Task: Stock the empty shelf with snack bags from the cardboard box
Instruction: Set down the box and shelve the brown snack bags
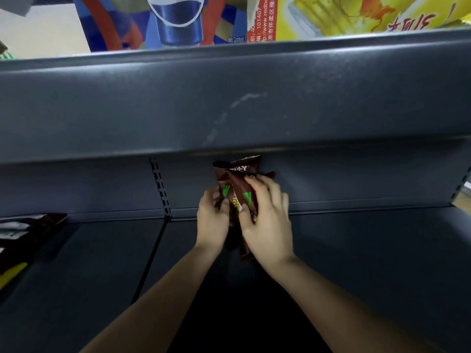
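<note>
Dark brown snack bags point(238, 179) with green and yellow print are held upright together above the dark grey shelf point(356, 250), near its back panel. My left hand point(212, 220) grips them from the left side and my right hand point(267, 220) wraps them from the right. The lower ends of the bags stick out below my palms. The cardboard box is out of view.
A dark upper shelf front point(229, 103) overhangs the bags closely. Above it stand colourful drink cartons point(178, 19). More dark packets point(23, 235) lie at the shelf's left end. A slotted upright point(159, 184) and a seam divide the shelf left of my hands.
</note>
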Motion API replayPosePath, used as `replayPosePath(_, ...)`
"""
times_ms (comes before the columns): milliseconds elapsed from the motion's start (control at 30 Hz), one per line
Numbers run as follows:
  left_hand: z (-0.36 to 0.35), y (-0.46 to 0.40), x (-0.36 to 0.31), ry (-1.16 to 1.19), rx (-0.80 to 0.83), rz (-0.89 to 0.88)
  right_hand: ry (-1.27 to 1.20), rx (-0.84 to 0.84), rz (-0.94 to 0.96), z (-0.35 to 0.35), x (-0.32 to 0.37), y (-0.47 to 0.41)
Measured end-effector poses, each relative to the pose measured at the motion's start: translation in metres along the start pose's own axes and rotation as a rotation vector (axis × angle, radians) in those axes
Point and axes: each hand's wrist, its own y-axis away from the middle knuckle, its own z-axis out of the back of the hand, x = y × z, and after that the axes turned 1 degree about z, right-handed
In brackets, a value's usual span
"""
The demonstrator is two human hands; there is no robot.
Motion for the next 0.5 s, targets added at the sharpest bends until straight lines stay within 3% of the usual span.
replayPosePath(167,0.009,0.002,-0.008,0.212,0.123,0.112,0.14,-0.047,-0.026,-0.03,-0.001,0.003)
replayPosePath(367,0.016,0.007,-0.017,0.271,0.239,0.12,0.286,0.018,-0.091,-0.052,0.003,0.005)
replayPosePath(500,0.017,0.008,-0.022,0.221,0.298,0.105,0.08,0.081,-0.025,-0.048,-0.001,0.008)
